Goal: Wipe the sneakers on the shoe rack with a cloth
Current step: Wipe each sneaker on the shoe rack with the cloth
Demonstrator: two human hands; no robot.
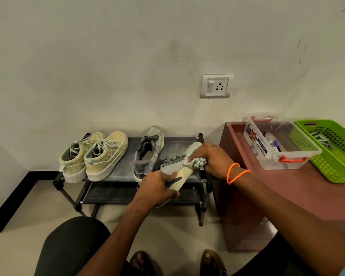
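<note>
My left hand (157,188) grips the grey lace-up sneaker (177,166), tilted above the black metal shoe rack (120,170); at its 2 o'clock, my right hand (211,158) presses a bunched striped cloth (196,162) against it.

Shoe rack (126,168) against the far wall: pair of sneakers (94,156) on top shelf, left; single sneaker (147,152) right of them. Desk (299,196) right of rack, carrying a box (277,142) and, further right, a basket (331,150).
</note>
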